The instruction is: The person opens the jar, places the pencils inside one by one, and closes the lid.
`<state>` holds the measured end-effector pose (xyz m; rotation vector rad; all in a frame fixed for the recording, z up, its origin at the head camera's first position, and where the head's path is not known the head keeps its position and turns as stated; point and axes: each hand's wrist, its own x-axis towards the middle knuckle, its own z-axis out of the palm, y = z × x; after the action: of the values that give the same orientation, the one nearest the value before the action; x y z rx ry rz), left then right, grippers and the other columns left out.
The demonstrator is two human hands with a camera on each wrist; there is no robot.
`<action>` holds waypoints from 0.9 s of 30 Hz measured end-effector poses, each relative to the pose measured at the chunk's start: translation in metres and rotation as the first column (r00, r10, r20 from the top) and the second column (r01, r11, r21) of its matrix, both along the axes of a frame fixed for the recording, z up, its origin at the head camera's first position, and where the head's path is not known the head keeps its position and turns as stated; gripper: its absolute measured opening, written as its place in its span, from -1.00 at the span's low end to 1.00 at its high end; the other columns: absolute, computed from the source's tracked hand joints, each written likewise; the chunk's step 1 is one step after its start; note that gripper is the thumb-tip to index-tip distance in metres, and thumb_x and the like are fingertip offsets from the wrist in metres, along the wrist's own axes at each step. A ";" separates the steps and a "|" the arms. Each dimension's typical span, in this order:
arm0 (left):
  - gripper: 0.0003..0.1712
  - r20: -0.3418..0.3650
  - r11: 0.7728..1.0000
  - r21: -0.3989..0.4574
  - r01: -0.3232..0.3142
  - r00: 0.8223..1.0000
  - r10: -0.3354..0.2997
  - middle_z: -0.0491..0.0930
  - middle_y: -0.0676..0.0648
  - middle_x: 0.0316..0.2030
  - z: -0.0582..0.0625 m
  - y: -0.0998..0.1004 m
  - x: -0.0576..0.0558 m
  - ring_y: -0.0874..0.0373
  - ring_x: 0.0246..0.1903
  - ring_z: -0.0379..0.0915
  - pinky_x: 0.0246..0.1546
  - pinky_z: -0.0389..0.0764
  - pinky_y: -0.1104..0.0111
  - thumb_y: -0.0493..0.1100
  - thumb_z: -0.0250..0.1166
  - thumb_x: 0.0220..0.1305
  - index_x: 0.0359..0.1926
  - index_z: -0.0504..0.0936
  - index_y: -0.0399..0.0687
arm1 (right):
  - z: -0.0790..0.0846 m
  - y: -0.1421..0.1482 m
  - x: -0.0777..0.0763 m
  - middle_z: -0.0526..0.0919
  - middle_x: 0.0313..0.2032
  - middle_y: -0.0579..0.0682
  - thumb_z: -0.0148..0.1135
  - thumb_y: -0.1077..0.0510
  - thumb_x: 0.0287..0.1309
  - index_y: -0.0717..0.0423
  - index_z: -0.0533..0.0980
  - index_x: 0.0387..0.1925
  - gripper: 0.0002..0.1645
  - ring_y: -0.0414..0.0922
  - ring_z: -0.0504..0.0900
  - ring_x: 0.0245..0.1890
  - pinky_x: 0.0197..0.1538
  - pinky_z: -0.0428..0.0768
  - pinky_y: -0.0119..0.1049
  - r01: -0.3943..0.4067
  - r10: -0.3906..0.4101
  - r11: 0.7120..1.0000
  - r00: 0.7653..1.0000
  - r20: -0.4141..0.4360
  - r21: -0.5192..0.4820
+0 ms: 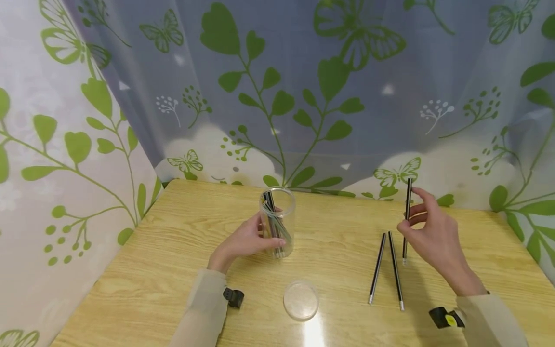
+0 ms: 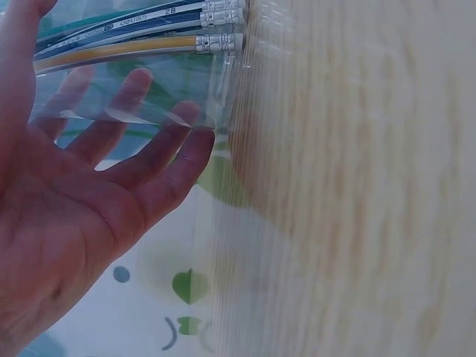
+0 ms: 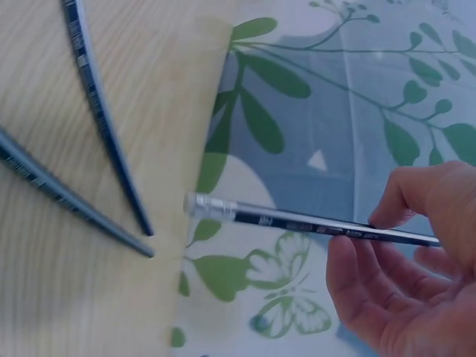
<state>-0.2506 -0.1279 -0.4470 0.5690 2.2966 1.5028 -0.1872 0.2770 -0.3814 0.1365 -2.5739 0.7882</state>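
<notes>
My left hand [image 1: 249, 239] grips a clear plastic jar [image 1: 286, 202] that stands upright with its top uncovered. Several pencils [image 1: 274, 226] lean inside, eraser ends down; the left wrist view shows a yellow pencil [image 2: 126, 53] among dark striped ones. At the right, my right hand [image 1: 438, 236] pinches a dark striped pencil [image 1: 408, 200] between thumb and fingers. It is held upright, its white eraser end pointing down close over the table. Two similar pencils, a left one [image 1: 377, 270] and a right one [image 1: 396, 270], lie on the table beside it, their upper ends near each other.
A round clear lid [image 1: 301, 300] lies flat near the front middle of the wooden table [image 1: 173, 299]. Behind the table hangs a curtain [image 1: 277, 144] with green leaves and butterflies, and a similar cloth [image 1: 43, 207] covers the left side.
</notes>
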 end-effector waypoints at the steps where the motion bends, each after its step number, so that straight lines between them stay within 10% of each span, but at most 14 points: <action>1: -0.14 0.002 1.000 -0.001 -0.001 1.000 0.001 0.61 -0.11 0.13 0.000 0.000 0.000 -0.05 0.15 0.58 0.06 0.70 0.14 0.03 0.50 0.22 0.46 0.29 0.44 | 0.002 -0.002 0.000 0.66 -0.21 0.20 0.25 0.31 0.11 0.18 0.21 0.50 -0.10 0.03 0.72 -0.39 -0.54 0.43 -0.42 -0.003 0.003 1.000 1.000 -0.014 -0.002; 11: -0.13 -0.002 1.000 0.004 0.009 1.000 -0.009 0.59 -0.11 0.16 0.001 -0.001 -0.001 -0.06 0.17 0.56 0.10 0.69 0.09 0.03 0.50 0.24 0.48 0.27 0.45 | 0.017 -0.015 0.001 0.63 -0.25 0.13 0.34 0.36 0.02 -0.14 -0.09 0.63 0.25 -0.51 0.55 -0.36 -0.44 0.50 -0.71 -0.026 0.021 0.997 0.997 -0.074 -0.067; 27: -0.15 -0.004 1.000 0.015 0.016 1.000 -0.016 0.60 -0.12 0.16 0.000 0.000 -0.001 -0.04 0.16 0.56 0.15 0.67 0.08 -0.04 0.50 0.24 0.47 0.30 0.38 | 0.029 -0.043 -0.006 0.60 -0.25 0.00 0.25 0.39 0.20 -0.09 0.26 0.49 -0.13 -0.66 0.56 -0.37 -0.28 0.55 -0.78 -0.139 0.093 0.965 0.974 -0.205 -0.222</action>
<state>-0.2514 -0.1278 -0.4471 0.5938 2.2803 1.5144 -0.1930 0.2337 -0.3522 0.2787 -2.2871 1.0623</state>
